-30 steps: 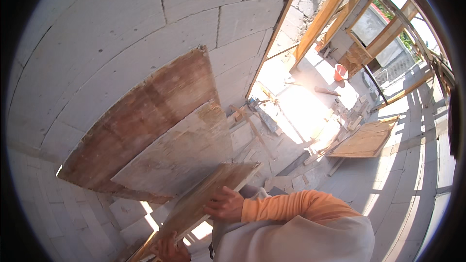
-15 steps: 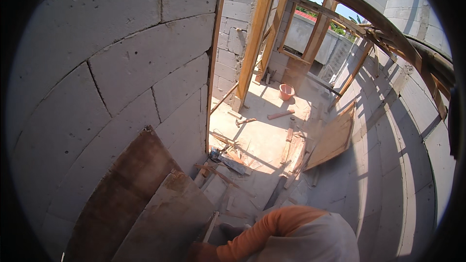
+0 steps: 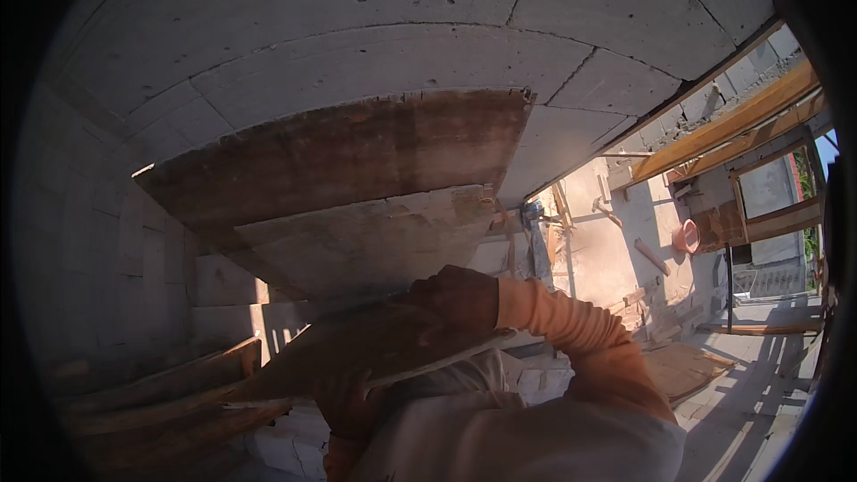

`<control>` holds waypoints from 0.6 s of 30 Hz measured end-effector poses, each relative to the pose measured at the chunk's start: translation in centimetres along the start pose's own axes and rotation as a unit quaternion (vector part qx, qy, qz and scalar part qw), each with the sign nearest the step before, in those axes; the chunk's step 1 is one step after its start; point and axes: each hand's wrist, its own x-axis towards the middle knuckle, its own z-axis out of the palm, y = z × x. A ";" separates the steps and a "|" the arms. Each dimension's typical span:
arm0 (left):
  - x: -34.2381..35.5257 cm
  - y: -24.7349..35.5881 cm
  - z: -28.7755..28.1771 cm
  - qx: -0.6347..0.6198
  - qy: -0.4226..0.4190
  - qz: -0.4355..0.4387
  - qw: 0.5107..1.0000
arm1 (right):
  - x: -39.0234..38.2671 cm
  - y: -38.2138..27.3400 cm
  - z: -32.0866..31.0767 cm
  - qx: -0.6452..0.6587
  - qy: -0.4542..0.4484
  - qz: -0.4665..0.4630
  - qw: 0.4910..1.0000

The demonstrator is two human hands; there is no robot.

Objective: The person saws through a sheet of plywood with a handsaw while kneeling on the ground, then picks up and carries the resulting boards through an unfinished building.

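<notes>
A dark sheet of plywood [image 3: 326,350] lies slanted in front of my body, its surface in shadow. My right hand [image 3: 460,296], in an orange sleeve, is closed over the sheet's upper right part. Low in the picture, my left hand [image 3: 346,403] grips its near edge, with the fingers partly in shadow. Just beyond the sheet, a greyish board [image 3: 384,236] leans toward the wall. Behind that stands a wider brown board [image 3: 375,143] with a worn upper edge. Where the held sheet meets the greyish board is too dark to make out.
A pale block wall [image 3: 357,54] rises behind the boards. More timber [image 3: 161,397] lies at the lower left. To the right, a sunlit floor holds a hammer [image 3: 607,211], an orange bucket [image 3: 686,236] and scrap wood [image 3: 651,256]. Another panel [image 3: 687,368] sits at the lower right.
My view has swung left toward the leaning boards, so the doorway and bucket now appear farther right. Both hands now show on a plywood sheet; before, the hands were mostly hidden at the lower edge.
</notes>
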 end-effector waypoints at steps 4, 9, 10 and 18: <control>-4.0 -0.3 0.0 -0.053 -0.062 -0.074 0.994 | 7.5 11.1 -0.3 -0.303 0.092 0.165 0.934; -5.8 1.3 -1.0 -0.059 -0.103 -0.100 0.988 | 16.8 21.0 5.0 -0.337 0.249 0.035 0.907; -6.2 1.7 -1.3 -0.060 -0.102 -0.112 0.987 | 17.8 20.5 6.1 -0.350 0.221 0.051 0.909; -7.8 2.8 -1.3 -0.016 -0.094 -0.133 0.987 | 20.0 18.8 11.6 -0.435 0.253 0.085 0.860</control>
